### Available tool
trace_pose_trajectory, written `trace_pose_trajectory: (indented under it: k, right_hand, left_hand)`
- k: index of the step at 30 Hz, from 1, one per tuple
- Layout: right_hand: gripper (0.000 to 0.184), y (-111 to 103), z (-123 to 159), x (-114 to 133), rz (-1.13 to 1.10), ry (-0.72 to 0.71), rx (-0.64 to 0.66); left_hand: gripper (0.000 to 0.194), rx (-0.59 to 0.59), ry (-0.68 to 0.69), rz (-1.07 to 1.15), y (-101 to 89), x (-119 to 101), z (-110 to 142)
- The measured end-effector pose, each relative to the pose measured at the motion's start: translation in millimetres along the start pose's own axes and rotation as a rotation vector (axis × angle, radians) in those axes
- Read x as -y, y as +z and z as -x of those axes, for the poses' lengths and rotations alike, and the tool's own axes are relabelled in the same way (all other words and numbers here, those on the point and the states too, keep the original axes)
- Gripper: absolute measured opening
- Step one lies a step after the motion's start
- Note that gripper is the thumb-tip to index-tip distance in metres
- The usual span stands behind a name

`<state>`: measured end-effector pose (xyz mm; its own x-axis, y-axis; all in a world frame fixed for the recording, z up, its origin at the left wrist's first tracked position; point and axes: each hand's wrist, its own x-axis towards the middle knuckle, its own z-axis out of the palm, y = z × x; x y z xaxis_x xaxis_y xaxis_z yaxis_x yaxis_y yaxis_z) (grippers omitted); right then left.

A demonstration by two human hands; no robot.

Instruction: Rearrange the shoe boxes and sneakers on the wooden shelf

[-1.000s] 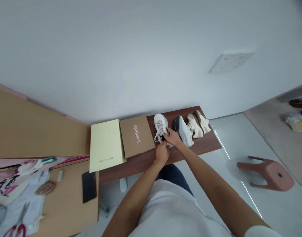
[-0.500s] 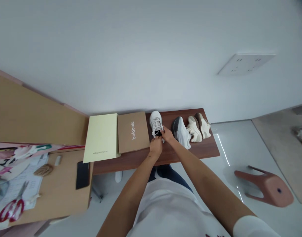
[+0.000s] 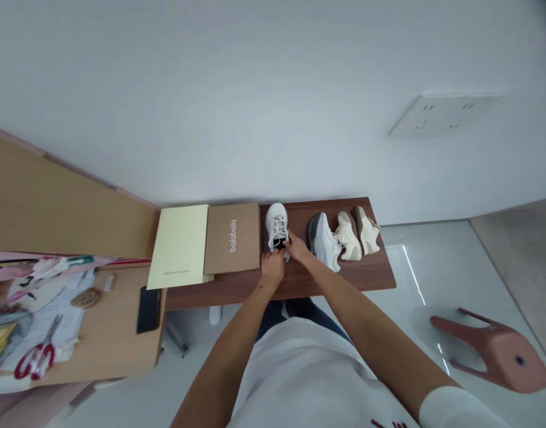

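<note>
A white laced sneaker (image 3: 276, 223) stands on a dark wooden bench (image 3: 353, 274), toe toward the wall. My left hand (image 3: 272, 266) grips its heel end from the near side, fingers curled. My right hand (image 3: 296, 246) pinches the shoe's opening from the right. Just right of my right hand lies a second white sneaker with a grey sole (image 3: 324, 240), tipped on its side.
A brown "balabala" shoe box (image 3: 232, 236) and a pale yellow box (image 3: 179, 245) lie left of the sneaker. Two beige shoes (image 3: 357, 235) stand at the bench's right end. A desk (image 3: 112, 339) with a phone (image 3: 148, 309) and scissors (image 3: 36, 358) is at left, a pink stool (image 3: 496, 351) at right.
The view shifted a little, so the bench sits slightly left and higher. Both hands stay on the white sneaker, working at its opening.
</note>
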<state>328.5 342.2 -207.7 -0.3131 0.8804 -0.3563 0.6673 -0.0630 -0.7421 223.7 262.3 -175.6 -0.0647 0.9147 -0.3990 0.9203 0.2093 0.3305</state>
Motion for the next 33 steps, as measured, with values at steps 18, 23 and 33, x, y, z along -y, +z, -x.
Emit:
trace_pose_trajectory:
  k: [18, 23, 33]
  right_hand:
    - [0.045, -52.0, 127.5, -145.7, 0.063, 0.198, -0.265]
    - [0.036, -60.2, 108.4, -114.9, 0.061, 0.003, -0.227]
    - [0.030, -87.9, 58.5, -41.8, 0.504, -0.217, -0.042]
  left_hand:
    - [0.064, 0.020, -0.056, 0.935, 90.2, -74.8, 24.0]
    - [0.045, 0.125, -0.241, 1.394, 95.6, -71.4, 10.7]
    - [0.057, 0.096, -0.478, 1.995, 86.4, -66.2, -35.7]
